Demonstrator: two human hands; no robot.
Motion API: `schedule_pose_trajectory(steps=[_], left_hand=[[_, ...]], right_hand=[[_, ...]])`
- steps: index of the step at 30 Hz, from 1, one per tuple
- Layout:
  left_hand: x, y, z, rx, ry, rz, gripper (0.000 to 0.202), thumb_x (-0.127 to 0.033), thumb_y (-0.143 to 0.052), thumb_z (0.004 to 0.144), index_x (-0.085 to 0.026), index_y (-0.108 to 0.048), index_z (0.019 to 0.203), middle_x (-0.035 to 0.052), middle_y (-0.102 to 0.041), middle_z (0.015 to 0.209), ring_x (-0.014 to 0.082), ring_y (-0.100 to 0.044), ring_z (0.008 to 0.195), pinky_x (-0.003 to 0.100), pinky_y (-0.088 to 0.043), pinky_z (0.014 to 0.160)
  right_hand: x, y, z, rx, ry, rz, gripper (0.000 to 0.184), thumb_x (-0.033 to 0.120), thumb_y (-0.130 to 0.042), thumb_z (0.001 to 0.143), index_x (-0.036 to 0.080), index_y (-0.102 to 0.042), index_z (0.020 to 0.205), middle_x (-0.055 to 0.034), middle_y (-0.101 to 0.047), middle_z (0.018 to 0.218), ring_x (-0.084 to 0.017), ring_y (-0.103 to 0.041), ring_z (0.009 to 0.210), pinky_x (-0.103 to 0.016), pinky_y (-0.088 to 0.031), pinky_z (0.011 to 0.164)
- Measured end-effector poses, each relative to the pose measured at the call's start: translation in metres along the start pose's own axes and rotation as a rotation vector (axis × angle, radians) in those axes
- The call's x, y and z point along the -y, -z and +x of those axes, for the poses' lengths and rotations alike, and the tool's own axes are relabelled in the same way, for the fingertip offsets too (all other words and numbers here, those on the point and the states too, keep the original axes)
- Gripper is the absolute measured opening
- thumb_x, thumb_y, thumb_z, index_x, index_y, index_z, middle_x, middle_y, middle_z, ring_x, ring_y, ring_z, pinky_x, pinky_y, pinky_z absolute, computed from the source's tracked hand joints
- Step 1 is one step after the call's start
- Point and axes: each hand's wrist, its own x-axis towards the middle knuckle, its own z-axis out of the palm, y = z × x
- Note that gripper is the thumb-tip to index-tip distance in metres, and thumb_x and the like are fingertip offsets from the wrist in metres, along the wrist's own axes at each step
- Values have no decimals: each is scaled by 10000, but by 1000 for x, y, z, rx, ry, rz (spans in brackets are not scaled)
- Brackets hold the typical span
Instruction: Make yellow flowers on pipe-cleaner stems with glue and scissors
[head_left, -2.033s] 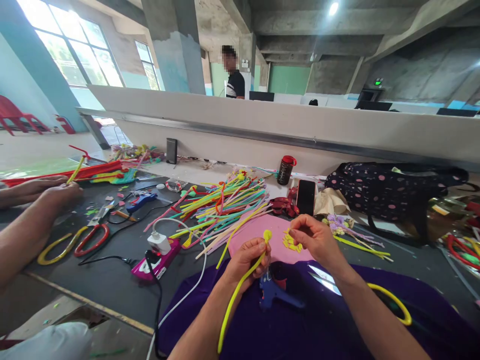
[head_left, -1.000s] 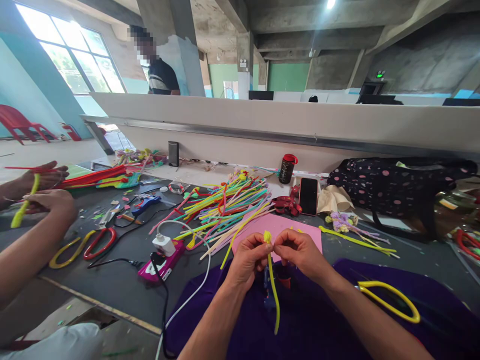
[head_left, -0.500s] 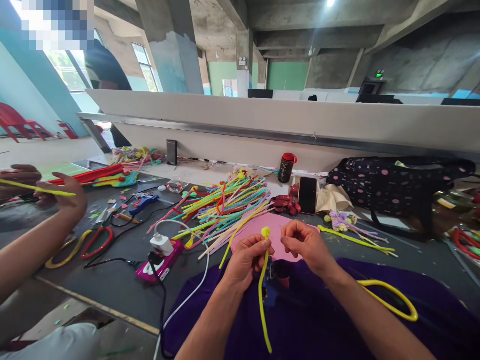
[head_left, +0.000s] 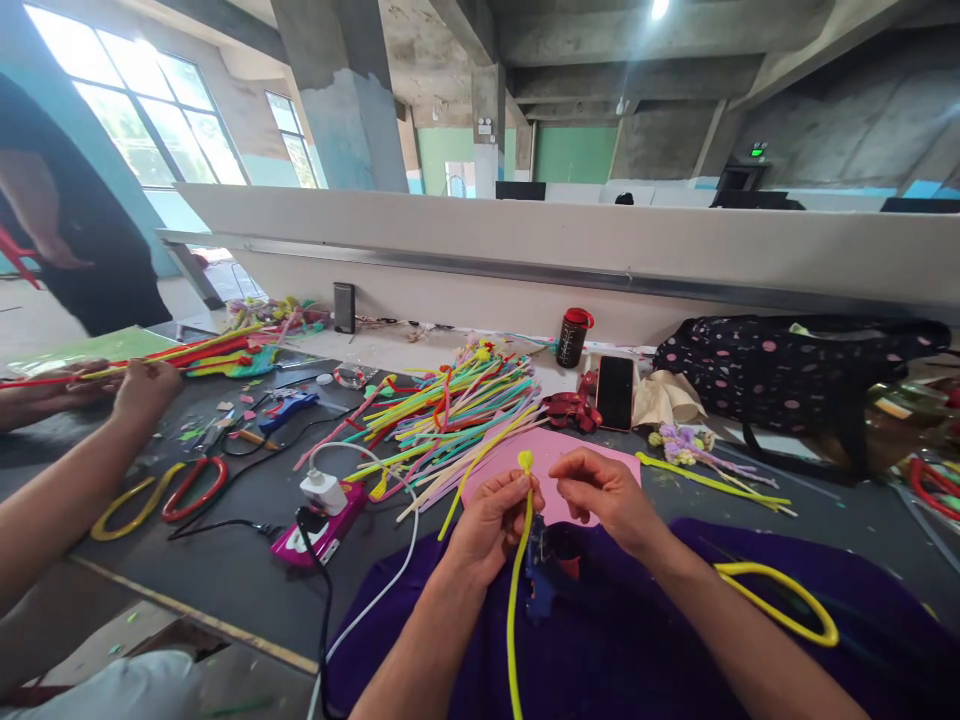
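Observation:
My left hand (head_left: 496, 515) pinches a yellow pipe cleaner (head_left: 514, 620) just under its small rounded yellow head. The stem hangs down over the dark purple cloth (head_left: 630, 640). To the right, my right hand (head_left: 604, 495) hovers a short way off, its fingers loosely bent and apart with nothing visible between them. Behind both hands lies a pink sheet (head_left: 555, 450). Below the left hand a blue tool (head_left: 538, 585) is partly hidden by the stem. A pile of colourful pipe cleaners (head_left: 457, 400) spreads out beyond.
A magenta power strip (head_left: 319, 535) with a white charger, and red-and-yellow-handled scissors (head_left: 195, 488), lie left. Behind are a phone (head_left: 615, 392), a bottle (head_left: 572, 338) and a patterned bag (head_left: 772, 370). A co-worker's hands (head_left: 142, 395) handle pipe cleaners at far left.
My right hand has shifted slightly left and its fingers have loosened. The yellow stem has swung left and hangs nearer me. The co-worker's hands have moved; a standing person has come further left.

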Motion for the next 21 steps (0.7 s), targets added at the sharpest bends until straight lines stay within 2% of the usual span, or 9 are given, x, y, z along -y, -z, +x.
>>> schedule_pose_trajectory(steps=[4,8,11,18,21], left_hand=[[-1,0,-1,-36,-7,4,187,-296,-627,680,-122,-579,728,-4,-586,595,11,-389,341,126,-195,303],[-1,-2,-2,-43,9,3,200,-294,-645,663,-126,-586,753,-20,-563,580,5,-366,351,122,-188,311],[-2,-4,-3,-29,3,3,189,-289,-646,664,-130,-584,745,-28,-544,570,8,-370,369,121,-204,322],[-1,-3,-3,57,-1,-14,179,-307,-592,716,-130,-565,720,-13,-528,598,6,-338,381,118,-182,318],[-1,-3,-2,59,-22,-61,166,-298,-579,732,-132,-567,730,-3,-531,639,23,-391,431,120,-243,343]], right_hand=[[-3,-2,1,-50,3,4,136,222,-523,740,171,-609,833,77,-421,461,-55,-372,371,-180,-285,376],[-5,-3,1,-33,-50,-31,184,321,-552,739,158,-614,800,50,-505,514,-67,-449,371,-179,-293,348],[-6,-2,1,7,-77,-60,214,366,-567,732,155,-581,702,36,-545,519,-71,-469,361,-175,-292,333],[-8,-1,0,9,-54,-47,315,409,-510,780,158,-513,590,67,-439,395,-54,-375,304,-174,-255,326],[-7,-3,0,1,-68,-29,309,400,-490,798,155,-528,613,46,-496,470,-58,-415,344,-173,-255,340]])
